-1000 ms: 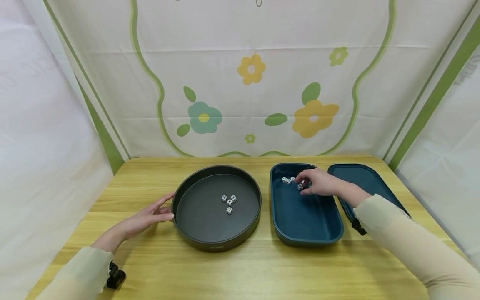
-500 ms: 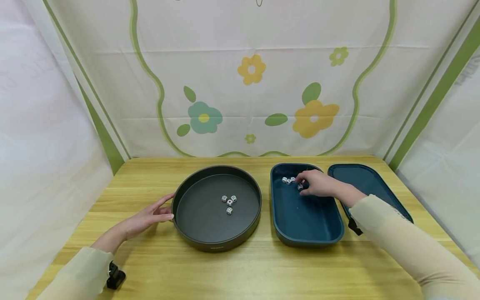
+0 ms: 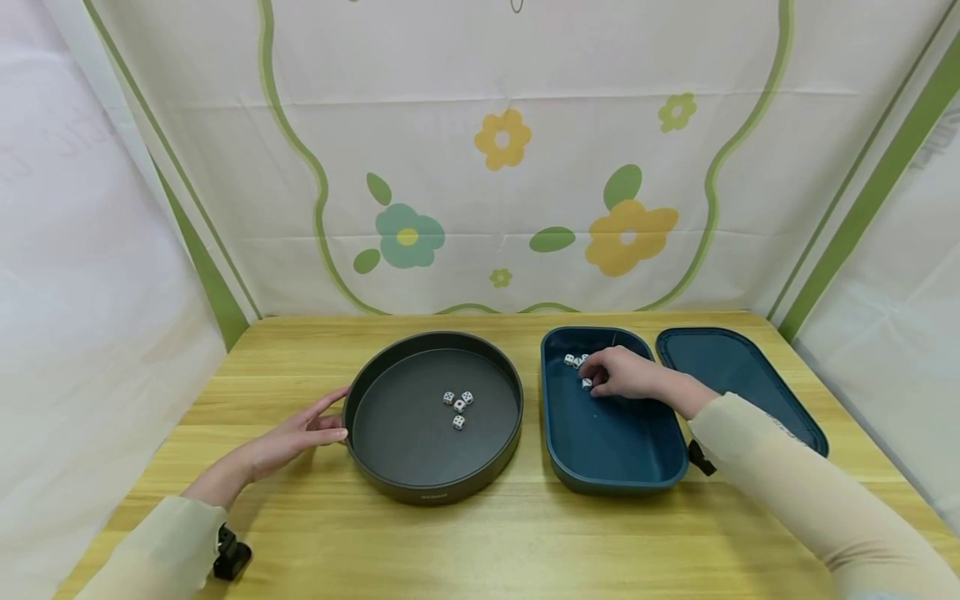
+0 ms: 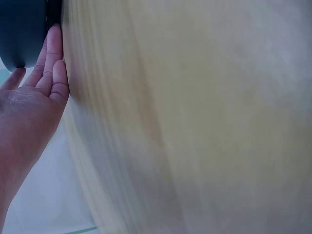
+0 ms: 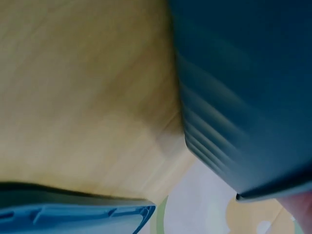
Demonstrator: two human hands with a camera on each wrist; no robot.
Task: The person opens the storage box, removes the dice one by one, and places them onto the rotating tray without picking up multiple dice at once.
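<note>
Left hand (image 3: pixel 300 429) spread flat against the 9 o'clock wall of the round dark tray (image 3: pixel 432 492), apparently steadying it; four dice (image 3: pixel 458 406) clustered near its centre. Right hand (image 3: pixel 622 372) curled inside the blue box (image 3: pixel 617 482), fingertips pinching a die (image 3: pixel 587 383) near 11 o'clock, beside the remaining dice (image 3: pixel 574 360). Box lid (image 3: pixel 738 375) laid on the counter (image 3: pixel 495 542) at 3 o'clock, out of the way.

Open table (image 3: pixel 525 533) before both trays
</note>
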